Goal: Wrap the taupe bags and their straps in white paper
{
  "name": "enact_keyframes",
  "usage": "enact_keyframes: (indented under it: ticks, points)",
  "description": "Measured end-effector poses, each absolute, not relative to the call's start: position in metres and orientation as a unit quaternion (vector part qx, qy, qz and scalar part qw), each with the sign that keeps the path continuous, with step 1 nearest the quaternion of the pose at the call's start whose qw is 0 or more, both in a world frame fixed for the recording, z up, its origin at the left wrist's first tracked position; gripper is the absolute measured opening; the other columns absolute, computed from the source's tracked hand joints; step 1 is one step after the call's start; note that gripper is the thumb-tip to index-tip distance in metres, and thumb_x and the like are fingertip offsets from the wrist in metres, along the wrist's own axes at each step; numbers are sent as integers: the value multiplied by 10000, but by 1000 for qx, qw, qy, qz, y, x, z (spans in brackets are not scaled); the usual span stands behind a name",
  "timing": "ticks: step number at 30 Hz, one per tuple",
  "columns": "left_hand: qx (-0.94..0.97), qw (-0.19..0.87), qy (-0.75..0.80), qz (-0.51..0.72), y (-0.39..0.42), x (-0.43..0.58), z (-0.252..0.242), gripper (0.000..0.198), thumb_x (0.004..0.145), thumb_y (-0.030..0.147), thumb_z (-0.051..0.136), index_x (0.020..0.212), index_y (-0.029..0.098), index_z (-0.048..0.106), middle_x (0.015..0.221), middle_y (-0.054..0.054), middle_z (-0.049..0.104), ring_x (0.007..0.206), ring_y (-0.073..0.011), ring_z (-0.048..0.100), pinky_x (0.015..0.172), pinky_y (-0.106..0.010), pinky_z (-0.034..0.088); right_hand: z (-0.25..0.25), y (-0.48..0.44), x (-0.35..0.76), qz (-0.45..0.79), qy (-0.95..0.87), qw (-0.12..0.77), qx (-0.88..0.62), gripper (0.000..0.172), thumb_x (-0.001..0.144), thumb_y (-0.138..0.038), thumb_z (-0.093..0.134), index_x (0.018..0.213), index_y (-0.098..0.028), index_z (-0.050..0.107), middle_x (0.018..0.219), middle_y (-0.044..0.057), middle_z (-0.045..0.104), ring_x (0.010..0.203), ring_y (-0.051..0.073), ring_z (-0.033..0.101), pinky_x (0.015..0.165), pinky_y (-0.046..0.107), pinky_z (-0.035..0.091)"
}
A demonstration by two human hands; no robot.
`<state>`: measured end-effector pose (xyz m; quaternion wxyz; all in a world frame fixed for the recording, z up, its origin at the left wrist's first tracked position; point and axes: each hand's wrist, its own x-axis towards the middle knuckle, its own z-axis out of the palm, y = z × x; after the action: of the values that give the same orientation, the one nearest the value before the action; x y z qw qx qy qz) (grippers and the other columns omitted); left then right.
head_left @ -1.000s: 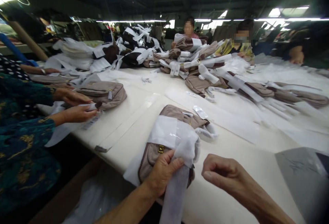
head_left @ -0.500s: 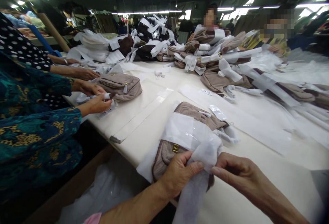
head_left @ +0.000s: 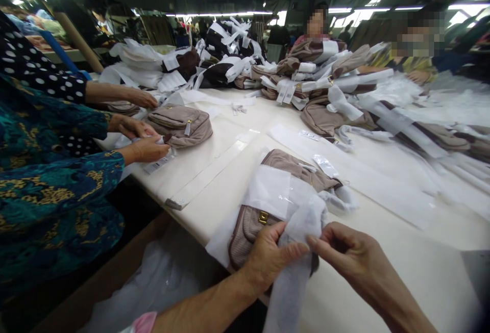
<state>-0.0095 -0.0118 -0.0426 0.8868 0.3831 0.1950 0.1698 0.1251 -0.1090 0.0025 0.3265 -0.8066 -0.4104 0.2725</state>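
Observation:
A taupe corduroy bag [head_left: 245, 226] with brown trim and a brass clasp [head_left: 263, 217] lies near the table's front edge, a white paper band around its middle. My left hand [head_left: 270, 254] is closed on a white tissue wrap [head_left: 293, 266], which covers what looks like the bag's strap and hangs over the edge. My right hand [head_left: 340, 249] pinches the side of that same tissue wrap, its thumb and fingertip close to my left thumb. What lies under the wrap is hidden.
On the left, a co-worker's hands [head_left: 143, 142] work at another taupe bag [head_left: 181, 124]. A heap of wrapped bags [head_left: 321, 78] stands at the back. Long white paper strips [head_left: 383, 195] lie to the right, and a clear ruler [head_left: 206, 175] is left of my bag.
My right hand has shifted slightly left along the wrap, towards my left thumb. My left hand keeps its hold. On the left, a co-worker's arm has reached further over the table.

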Motion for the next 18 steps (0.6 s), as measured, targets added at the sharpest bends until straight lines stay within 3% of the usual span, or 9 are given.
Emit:
enact_keyframes:
  ticks: [5, 7, 9, 14, 18]
  points:
    - [375, 884, 221, 172, -13, -8, -42, 407, 668, 405, 720, 920, 105, 611, 609, -15, 556, 465, -75, 474, 446, -176, 356, 13, -115, 135, 330, -489, 327, -738, 230, 813, -405, 529, 817, -201, 634, 715, 8, 590, 633, 135, 499, 557, 220, 386]
    - [381, 882, 225, 164, -12, -9, -44, 408, 664, 386, 727, 937, 106, 610, 612, -14, 558, 466, -72, 473, 450, -173, 350, 19, -117, 141, 333, -507, 313, -731, 248, 825, -321, 518, 1037, -222, 600, 745, -3, 588, 630, 127, 503, 563, 216, 386]
    - [390, 877, 230, 160, -10, -10, -45, 393, 670, 357, 727, 948, 106, 610, 629, -14, 560, 470, -62, 464, 456, -167, 344, 25, -116, 146, 321, -520, 294, -735, 312, 817, -259, 517, 1126, -228, 551, 715, -18, 569, 589, 116, 486, 535, 211, 373]
    - [408, 864, 247, 162, -7, -11, -48, 353, 680, 342, 717, 937, 121, 618, 669, -18, 583, 513, -70, 476, 490, -171, 357, 30, -109, 148, 287, -565, 301, -713, 128, 811, -150, 493, 862, -199, 599, 739, -14, 591, 666, 121, 510, 605, 213, 379]
    - [422, 858, 243, 161, -6, -12, -53, 354, 671, 347, 725, 950, 149, 630, 698, -9, 591, 553, -72, 476, 527, -172, 361, 22, -104, 140, 239, -561, 356, -708, 134, 796, -82, 498, 851, -200, 531, 732, -34, 572, 665, 106, 505, 619, 204, 365]
